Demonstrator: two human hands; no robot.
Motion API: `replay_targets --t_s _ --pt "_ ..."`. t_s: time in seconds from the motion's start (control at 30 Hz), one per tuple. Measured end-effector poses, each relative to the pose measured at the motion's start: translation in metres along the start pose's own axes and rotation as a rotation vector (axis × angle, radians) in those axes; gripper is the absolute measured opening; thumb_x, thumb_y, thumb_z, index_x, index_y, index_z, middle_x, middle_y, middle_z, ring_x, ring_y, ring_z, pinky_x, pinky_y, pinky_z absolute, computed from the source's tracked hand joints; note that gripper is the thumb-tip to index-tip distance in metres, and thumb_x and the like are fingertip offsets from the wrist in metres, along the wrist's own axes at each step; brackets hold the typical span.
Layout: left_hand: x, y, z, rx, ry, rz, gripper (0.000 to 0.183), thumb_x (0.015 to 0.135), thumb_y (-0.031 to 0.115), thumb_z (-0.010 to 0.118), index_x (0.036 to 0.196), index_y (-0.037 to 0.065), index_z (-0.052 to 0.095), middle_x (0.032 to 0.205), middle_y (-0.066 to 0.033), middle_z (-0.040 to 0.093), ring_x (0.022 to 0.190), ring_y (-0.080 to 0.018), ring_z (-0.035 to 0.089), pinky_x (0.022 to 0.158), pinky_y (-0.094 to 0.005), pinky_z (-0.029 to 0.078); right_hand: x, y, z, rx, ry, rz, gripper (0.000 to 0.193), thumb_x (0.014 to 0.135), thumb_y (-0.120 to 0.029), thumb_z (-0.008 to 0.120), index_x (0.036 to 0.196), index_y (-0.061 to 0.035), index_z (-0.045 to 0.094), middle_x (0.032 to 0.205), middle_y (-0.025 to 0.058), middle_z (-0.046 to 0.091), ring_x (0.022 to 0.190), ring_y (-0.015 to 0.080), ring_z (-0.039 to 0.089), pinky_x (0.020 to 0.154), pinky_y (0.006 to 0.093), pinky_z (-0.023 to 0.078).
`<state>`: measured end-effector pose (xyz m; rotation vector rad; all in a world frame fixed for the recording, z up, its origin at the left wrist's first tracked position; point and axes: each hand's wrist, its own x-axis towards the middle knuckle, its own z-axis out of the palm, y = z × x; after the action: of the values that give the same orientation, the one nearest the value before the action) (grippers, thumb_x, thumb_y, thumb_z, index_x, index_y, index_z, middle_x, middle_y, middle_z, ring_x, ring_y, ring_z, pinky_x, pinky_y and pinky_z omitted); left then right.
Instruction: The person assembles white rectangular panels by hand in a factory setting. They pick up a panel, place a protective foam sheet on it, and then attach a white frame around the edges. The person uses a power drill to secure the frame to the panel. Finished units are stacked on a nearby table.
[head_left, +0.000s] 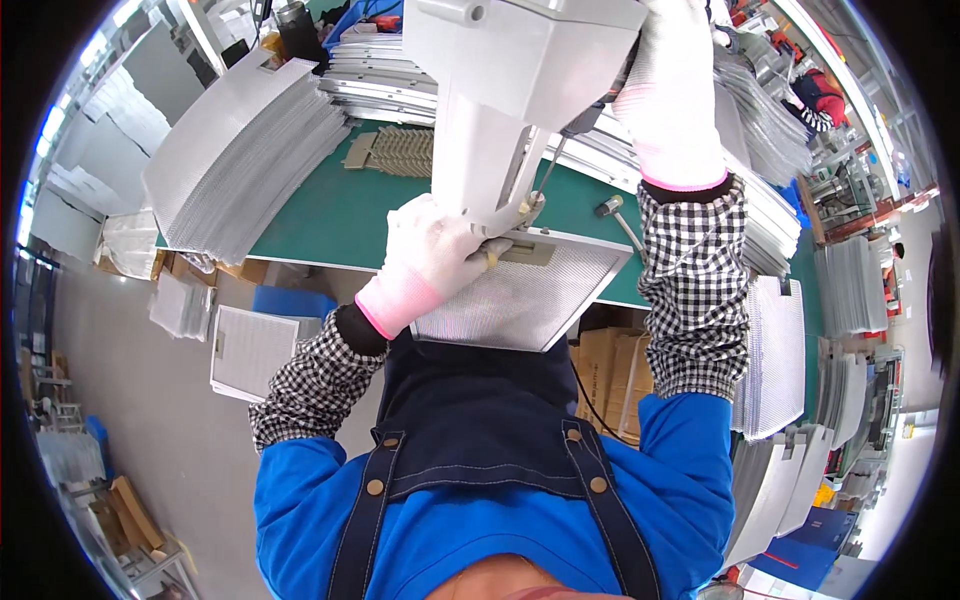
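My left hand [430,258], in a white glove with a pink cuff, is closed at the far rim of a framed metal mesh panel [520,303]. The thumb lies beside the panel's recessed handle plate; some fingers are hidden behind a large pale grey plastic housing [530,65]. The panel tilts over the near table edge, against my apron. My right hand [675,95], gloved alike, is wrapped round a dark power screwdriver [583,122], mostly hidden by the housing. Its thin shaft slants down to the left fingertips.
On the green table [310,215] stand a tall stack of mesh panels [250,155], a pile of beige pieces [395,152], pale metal strips [375,75] and a small hammer [618,215]. More panels [772,355] stand to the right. Cardboard boxes [610,370] sit below.
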<state>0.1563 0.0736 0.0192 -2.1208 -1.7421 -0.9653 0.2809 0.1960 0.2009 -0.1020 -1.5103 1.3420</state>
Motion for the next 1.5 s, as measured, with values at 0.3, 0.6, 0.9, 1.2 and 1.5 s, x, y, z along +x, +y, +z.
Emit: replay_targets --t_s 0.3,0.6,0.9,1.2,1.5 --pt "-0.005 -0.015 0.018 -0.125 0.078 0.043 0.025 0.068 0.029 0.081 0.087 0.015 0.074 0.071 -0.0047 0.064 0.068 -0.0253 0.065 0.061 -0.0391 0.052 0.005 0.004 0.003 -0.288 -0.057 -0.136 0.023 0.102 -0.028 0.057 0.109 -0.0064 0.056 0.076 -0.0027 0.052 0.067 0.0065 0.048 0.063 0.0235 0.042" --pt "-0.013 -0.021 0.01 -0.245 -0.007 0.197 0.025 0.062 0.023 0.078 0.085 0.013 0.072 0.078 -0.004 0.065 0.074 -0.0261 0.065 0.063 -0.0379 0.052 -0.075 0.027 -0.022 -0.05 0.007 0.26 0.029 0.097 -0.022 0.064 0.119 -0.0025 0.06 0.092 0.0029 0.059 0.08 0.0118 0.055 0.079 0.0267 0.049" --pt "-0.02 -0.015 0.009 -0.269 0.102 0.15 0.025 0.061 0.018 0.078 0.084 0.011 0.071 0.083 -0.0051 0.068 0.077 -0.0286 0.066 0.067 -0.0394 0.053 -0.078 0.043 -0.038 -0.134 -0.085 0.177 0.031 0.096 -0.022 0.065 0.119 -0.0013 0.06 0.107 0.0085 0.061 0.096 0.0166 0.06 0.087 0.0304 0.05" --pt "-0.09 -0.038 0.048 -0.986 0.08 -0.778 0.033 0.098 0.008 0.056 0.128 -0.005 0.054 0.119 -0.0111 0.064 0.108 -0.018 0.059 0.091 -0.0327 0.049 0.014 0.017 -0.056 -0.057 0.1 0.006 0.012 0.096 -0.017 0.062 0.102 -0.0062 0.061 0.084 -0.003 0.059 0.074 0.0055 0.053 0.066 0.0224 0.042" --pt "-0.203 -0.071 0.059 -0.657 0.441 -1.056 0.044 0.101 0.045 0.06 0.082 0.006 0.056 0.071 0.0063 0.041 0.066 -0.0061 0.035 0.055 -0.0269 0.028 0.093 0.04 -0.197 -0.161 -0.172 0.04 0.05 0.107 -0.04 0.047 0.142 -0.0044 0.046 0.126 0.0052 0.063 0.105 0.0161 0.063 0.094 0.0347 0.051"
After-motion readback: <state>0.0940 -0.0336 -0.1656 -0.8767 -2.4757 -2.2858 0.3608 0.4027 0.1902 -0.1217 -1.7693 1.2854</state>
